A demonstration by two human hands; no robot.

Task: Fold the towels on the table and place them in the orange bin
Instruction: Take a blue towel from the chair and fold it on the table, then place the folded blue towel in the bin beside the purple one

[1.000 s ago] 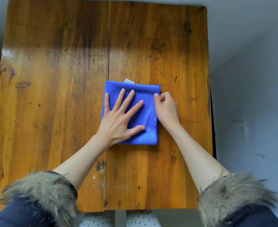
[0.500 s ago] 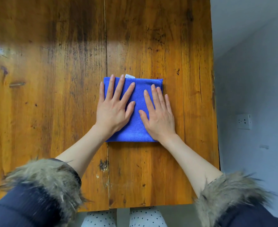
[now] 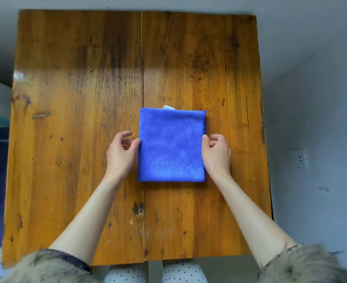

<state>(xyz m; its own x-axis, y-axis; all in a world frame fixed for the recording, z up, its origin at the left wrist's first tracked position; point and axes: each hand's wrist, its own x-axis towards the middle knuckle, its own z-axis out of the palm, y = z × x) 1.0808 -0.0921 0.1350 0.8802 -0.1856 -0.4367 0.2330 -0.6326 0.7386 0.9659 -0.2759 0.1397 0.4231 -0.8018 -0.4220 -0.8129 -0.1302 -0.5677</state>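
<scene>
Head view: the blue towel [image 3: 171, 145] lies folded into a flat rectangle on my wooden table [image 3: 76, 119], slightly right of the centre seam, a small white tag [image 3: 169, 107] poking out at its far edge. My left hand [image 3: 122, 154] sits just beside the towel's left edge, fingers loosely curled, thumb tip touching that edge about halfway along; I can't tell if the fingers reach under the cloth. My right hand [image 3: 216, 153] sits at the right edge, same height, fingers curled, thumb tip touching the edge; a real pinch isn't clear either. The towel lies between both hands, nothing on top. Fur-trimmed sleeves [image 3: 44, 266] at the bottom, a wall socket [image 3: 299, 158] on the right.
</scene>
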